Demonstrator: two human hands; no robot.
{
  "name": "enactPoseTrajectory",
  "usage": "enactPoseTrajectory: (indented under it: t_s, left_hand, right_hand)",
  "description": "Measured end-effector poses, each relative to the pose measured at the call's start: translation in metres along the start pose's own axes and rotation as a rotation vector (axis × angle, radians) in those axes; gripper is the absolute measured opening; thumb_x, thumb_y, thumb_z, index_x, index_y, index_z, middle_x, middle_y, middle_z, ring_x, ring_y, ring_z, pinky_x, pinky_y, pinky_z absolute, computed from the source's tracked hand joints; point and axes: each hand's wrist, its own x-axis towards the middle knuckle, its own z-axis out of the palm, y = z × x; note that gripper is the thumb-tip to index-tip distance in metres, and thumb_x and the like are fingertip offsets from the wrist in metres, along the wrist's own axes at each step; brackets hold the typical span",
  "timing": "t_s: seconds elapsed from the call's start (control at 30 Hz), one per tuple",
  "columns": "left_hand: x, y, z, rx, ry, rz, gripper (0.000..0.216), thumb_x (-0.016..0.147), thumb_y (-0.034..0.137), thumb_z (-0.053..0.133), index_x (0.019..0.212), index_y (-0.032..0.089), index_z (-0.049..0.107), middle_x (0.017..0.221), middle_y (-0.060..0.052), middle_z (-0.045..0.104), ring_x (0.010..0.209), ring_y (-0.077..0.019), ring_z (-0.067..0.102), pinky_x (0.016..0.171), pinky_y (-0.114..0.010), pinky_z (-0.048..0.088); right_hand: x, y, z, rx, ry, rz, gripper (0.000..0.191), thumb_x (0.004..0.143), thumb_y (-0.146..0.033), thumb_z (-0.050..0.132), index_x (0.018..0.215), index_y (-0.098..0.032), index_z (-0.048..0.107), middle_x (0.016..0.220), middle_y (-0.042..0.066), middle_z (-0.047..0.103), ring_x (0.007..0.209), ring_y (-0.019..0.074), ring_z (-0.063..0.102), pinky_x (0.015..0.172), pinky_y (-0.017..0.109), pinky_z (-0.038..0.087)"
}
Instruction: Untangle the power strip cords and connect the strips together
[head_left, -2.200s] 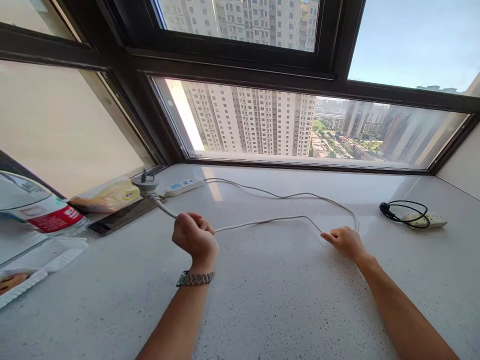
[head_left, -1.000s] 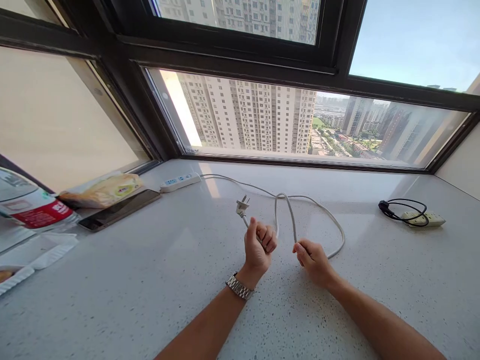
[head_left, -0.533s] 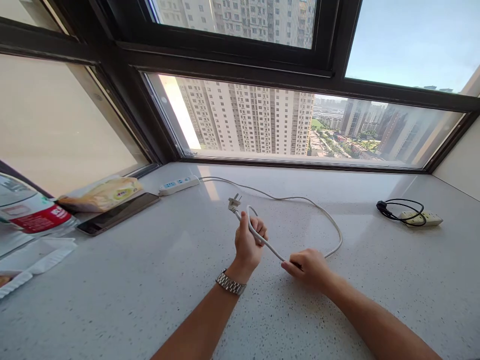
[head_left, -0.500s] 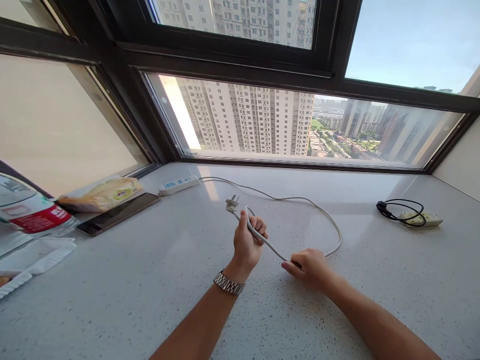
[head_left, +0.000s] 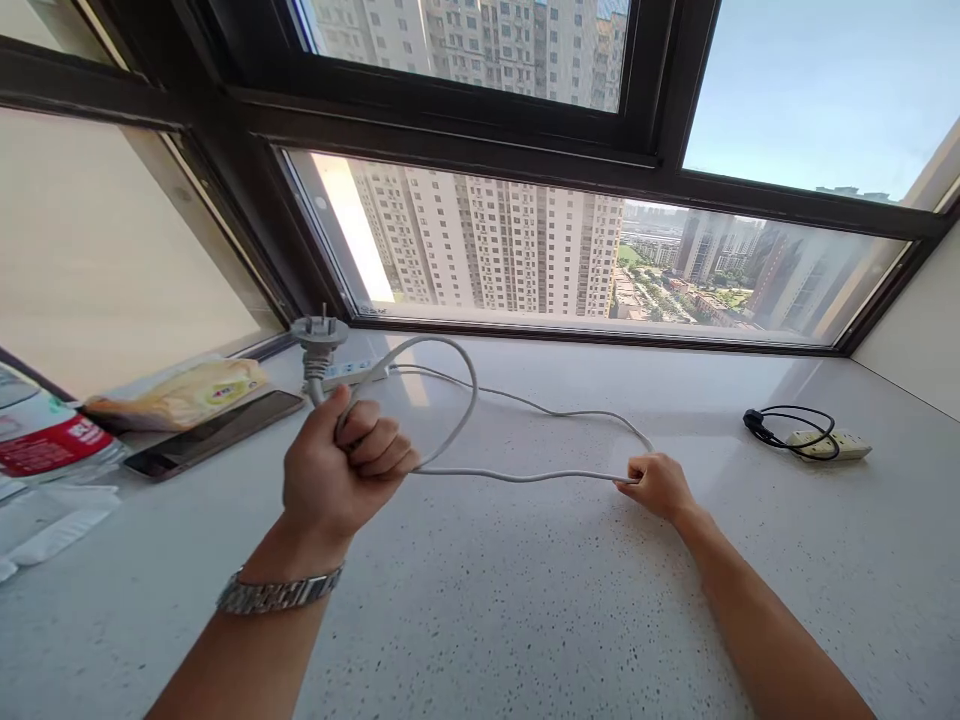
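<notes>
Raised above the counter, my left hand is closed around a white power cord just below its plug, whose prongs point up. A loop of the cord arches up out of that fist. Farther right, my right hand grips the same cord between thumb and fingers, low over the counter. Between both hands a length of cord runs nearly straight. From the right hand the cord curves back to a white power strip near the window, partly hidden behind the left hand's plug and cord.
On the left are a bottle with a red label, a yellow packet, a phone and a white tray. At right, a black cable lies over another power strip. A window frame borders the speckled counter.
My hands have moved apart: the left went left and up toward me with the plug, the right went right and farther away. The cord between them lengthened, and a loop rose by the left hand.
</notes>
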Motion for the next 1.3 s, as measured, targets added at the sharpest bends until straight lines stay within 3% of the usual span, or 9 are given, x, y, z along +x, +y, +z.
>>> enactPoseTrajectory:
  t_s: [0.23, 0.47, 0.6, 0.7, 0.8, 0.9, 1.03, 1.17, 1.3]
  left_hand:
    - [0.02, 0.016, -0.025, 0.168, -0.004, 0.447, 0.057, 0.086, 0.04, 0.043, 0.046, 0.016, 0.011, 0.046, 0.004, -0.003, 0.041, -0.0085, -0.005, 0.038, -0.027, 0.001]
    - [0.033, -0.023, -0.032, 0.404, -0.091, 0.728, 0.069, 0.066, 0.053, 0.07, 0.042, 0.016, 0.017, 0.041, 0.007, 0.007, 0.033, -0.003, 0.011, 0.038, -0.023, 0.007]
    - [0.026, -0.066, -0.019, 0.452, -0.081, 0.613, 0.068, 0.064, 0.06, 0.069, 0.039, 0.018, 0.022, 0.038, 0.008, 0.015, 0.033, -0.0032, 0.017, 0.037, -0.022, 0.011]
    - [0.014, -0.099, -0.009, 0.414, -0.145, 0.473, 0.067, 0.065, 0.061, 0.068, 0.04, 0.018, 0.023, 0.039, 0.008, 0.016, 0.034, -0.0031, 0.016, 0.037, -0.021, 0.013]
    - [-0.002, -0.126, -0.002, 0.356, -0.229, 0.282, 0.067, 0.066, 0.062, 0.067, 0.042, 0.019, 0.021, 0.04, 0.008, 0.015, 0.035, -0.0029, 0.015, 0.037, -0.02, 0.015]
    - [-0.015, -0.149, 0.002, 0.32, -0.269, 0.078, 0.068, 0.066, 0.064, 0.065, 0.045, 0.019, 0.019, 0.04, 0.009, 0.014, 0.035, -0.0026, 0.013, 0.036, -0.02, 0.014]
    - [-0.027, -0.174, 0.007, 0.325, -0.274, -0.047, 0.07, 0.063, 0.068, 0.065, 0.047, 0.019, 0.018, 0.04, 0.009, 0.015, 0.036, -0.0017, 0.012, 0.036, -0.018, 0.013]
    - [-0.033, -0.183, 0.011, 0.365, -0.299, -0.037, 0.067, 0.056, 0.071, 0.068, 0.048, 0.018, 0.026, 0.042, 0.01, 0.018, 0.038, -0.0018, 0.015, 0.037, -0.018, 0.015]
    - [-0.033, -0.18, 0.01, 0.404, -0.243, -0.015, 0.061, 0.055, 0.065, 0.072, 0.052, 0.018, 0.034, 0.045, 0.009, 0.025, 0.041, -0.003, 0.02, 0.038, -0.018, 0.018]
  right_hand:
    - [0.007, 0.03, -0.009, 0.036, 0.174, 0.022, 0.059, 0.077, -0.067, 0.045, 0.046, -0.018, 0.035, 0.042, -0.002, 0.035, 0.045, 0.0088, 0.025, 0.047, 0.024, 0.018]
    - [0.005, 0.032, -0.007, 0.384, 0.204, 0.16, 0.057, 0.063, -0.061, 0.061, 0.042, -0.019, 0.028, 0.044, -0.005, 0.024, 0.047, 0.0077, 0.02, 0.046, 0.024, 0.017]
    - [-0.003, 0.002, -0.001, 0.66, 0.117, 0.246, 0.048, 0.065, -0.05, 0.06, 0.045, -0.021, 0.026, 0.044, -0.007, 0.02, 0.045, 0.0063, 0.016, 0.043, 0.023, 0.015]
    - [-0.015, -0.023, -0.006, 1.116, 0.059, 0.301, 0.038, 0.066, -0.04, 0.059, 0.052, -0.022, 0.028, 0.045, -0.009, 0.018, 0.044, 0.0058, 0.013, 0.042, 0.022, 0.014]
    - [-0.026, -0.04, -0.016, 1.577, -0.003, 0.255, 0.031, 0.067, -0.033, 0.054, 0.056, -0.021, 0.027, 0.048, -0.009, 0.018, 0.044, 0.0063, 0.014, 0.041, 0.022, 0.014]
    - [-0.033, -0.052, -0.018, 1.806, 0.014, 0.18, 0.025, 0.072, -0.036, 0.048, 0.06, -0.021, 0.031, 0.05, -0.008, 0.02, 0.042, 0.0073, 0.018, 0.04, 0.021, 0.018]
    - [-0.039, -0.065, 0.002, 1.625, 0.043, 0.015, 0.034, 0.082, -0.047, 0.044, 0.062, -0.022, 0.033, 0.053, -0.007, 0.027, 0.041, 0.0076, 0.028, 0.041, 0.022, 0.026]
    - [-0.045, -0.077, 0.023, 1.062, 0.028, -0.232, 0.047, 0.091, -0.054, 0.028, 0.06, -0.02, 0.037, 0.052, -0.004, 0.037, 0.047, 0.0091, 0.035, 0.049, 0.023, 0.03]
    - [-0.048, -0.084, 0.022, 0.576, 0.005, -0.343, 0.04, 0.095, -0.044, 0.024, 0.077, -0.018, 0.049, 0.066, 0.002, 0.055, 0.057, 0.0118, 0.045, 0.055, 0.023, 0.03]
